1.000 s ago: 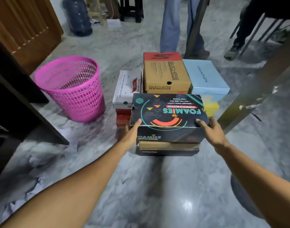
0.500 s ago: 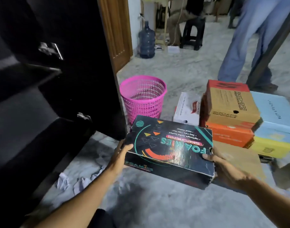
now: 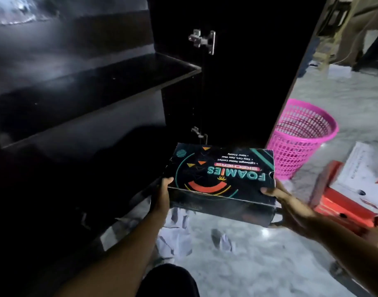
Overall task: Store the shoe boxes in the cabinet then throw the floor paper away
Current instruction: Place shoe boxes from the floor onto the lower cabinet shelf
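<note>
Grey-white marbled floor [image 3: 269, 264], glossy, small light glare near centre. Dim room, left side v. dark. Pink mesh bin [image 3: 301, 133] stands on floor at right, just beside the dark door [image 3: 248, 71], which has two metal hinges [image 3: 202, 40]. Blurred wooden furniture [image 3: 359, 28] far back at top right.

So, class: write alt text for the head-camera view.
Two hands, left and right, hold a black Foamies shoe box before an open dark cabinet; a pink basket and crumpled paper are on the floor.
</note>
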`<state>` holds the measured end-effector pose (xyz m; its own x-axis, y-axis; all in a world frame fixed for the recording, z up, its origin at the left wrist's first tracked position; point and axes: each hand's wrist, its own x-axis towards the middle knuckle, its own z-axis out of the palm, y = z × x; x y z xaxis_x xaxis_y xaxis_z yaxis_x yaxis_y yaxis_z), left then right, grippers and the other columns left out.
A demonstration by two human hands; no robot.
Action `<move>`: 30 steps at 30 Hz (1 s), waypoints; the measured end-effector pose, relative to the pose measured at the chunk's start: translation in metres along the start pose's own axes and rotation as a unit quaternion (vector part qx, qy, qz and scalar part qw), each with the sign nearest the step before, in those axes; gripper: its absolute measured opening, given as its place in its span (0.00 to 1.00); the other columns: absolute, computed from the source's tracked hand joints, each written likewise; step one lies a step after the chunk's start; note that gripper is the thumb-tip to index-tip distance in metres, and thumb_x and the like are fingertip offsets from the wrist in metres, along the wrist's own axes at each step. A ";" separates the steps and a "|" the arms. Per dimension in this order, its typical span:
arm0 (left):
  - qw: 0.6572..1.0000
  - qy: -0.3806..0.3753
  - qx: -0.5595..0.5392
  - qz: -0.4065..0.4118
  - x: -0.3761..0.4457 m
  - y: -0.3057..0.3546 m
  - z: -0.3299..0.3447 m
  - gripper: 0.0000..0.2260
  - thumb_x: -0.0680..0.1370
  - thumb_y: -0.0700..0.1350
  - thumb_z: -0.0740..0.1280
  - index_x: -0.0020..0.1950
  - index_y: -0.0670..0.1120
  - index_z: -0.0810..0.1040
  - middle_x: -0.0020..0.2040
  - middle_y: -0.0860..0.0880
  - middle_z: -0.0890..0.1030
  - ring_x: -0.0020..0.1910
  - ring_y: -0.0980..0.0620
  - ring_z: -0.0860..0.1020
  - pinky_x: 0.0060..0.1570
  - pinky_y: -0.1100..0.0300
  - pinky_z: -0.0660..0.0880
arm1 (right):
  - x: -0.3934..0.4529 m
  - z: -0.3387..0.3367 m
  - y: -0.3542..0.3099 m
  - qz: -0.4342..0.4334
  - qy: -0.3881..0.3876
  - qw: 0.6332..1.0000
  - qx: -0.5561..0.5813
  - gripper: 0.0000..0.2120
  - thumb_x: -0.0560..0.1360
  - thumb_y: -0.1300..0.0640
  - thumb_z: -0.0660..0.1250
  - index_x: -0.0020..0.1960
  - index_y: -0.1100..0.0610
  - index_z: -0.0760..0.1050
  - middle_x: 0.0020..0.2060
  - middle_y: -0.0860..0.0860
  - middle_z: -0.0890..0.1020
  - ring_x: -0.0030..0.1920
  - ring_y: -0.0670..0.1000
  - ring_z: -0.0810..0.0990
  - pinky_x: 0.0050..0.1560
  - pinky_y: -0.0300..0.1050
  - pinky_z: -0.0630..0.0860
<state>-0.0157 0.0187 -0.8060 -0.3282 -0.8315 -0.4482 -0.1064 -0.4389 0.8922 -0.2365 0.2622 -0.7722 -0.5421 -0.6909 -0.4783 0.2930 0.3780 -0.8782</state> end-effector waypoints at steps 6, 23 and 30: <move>0.990 0.120 -0.050 0.048 0.041 -0.032 -0.059 0.18 0.69 0.63 0.64 0.51 0.55 0.83 0.55 0.40 0.86 0.56 0.38 0.83 0.58 0.39 0.79 | 0.075 0.070 -0.006 -0.016 -0.049 0.999 -0.002 0.19 0.73 0.46 0.72 0.63 0.40 0.74 0.66 0.54 0.79 0.60 0.59 0.81 0.52 0.58 0.81; 0.915 0.398 -0.061 0.011 0.119 -0.046 -0.152 0.35 0.76 0.67 0.67 0.78 0.48 0.69 0.74 0.42 0.73 0.73 0.41 0.71 0.71 0.44 0.68 | 0.298 0.271 0.017 -0.129 -0.157 0.978 -0.047 0.36 0.61 0.27 0.77 0.66 0.40 0.79 0.65 0.46 0.83 0.68 0.54 0.79 0.69 0.69 0.74; 0.901 0.428 0.056 -0.038 0.148 -0.060 -0.170 0.35 0.80 0.64 0.64 0.78 0.41 0.69 0.77 0.37 0.70 0.76 0.37 0.67 0.76 0.44 0.63 | 0.326 0.323 0.029 -0.154 -0.082 0.981 -0.088 0.37 0.66 0.28 0.75 0.64 0.52 0.80 0.56 0.52 0.82 0.56 0.58 0.81 0.55 0.52 0.76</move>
<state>0.1021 -0.1358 -0.9353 0.5237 -0.7795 -0.3437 -0.2083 -0.5084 0.8356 -0.1509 -0.1512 -0.9541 -0.4453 -0.8734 -0.1970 -0.0130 0.2263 -0.9740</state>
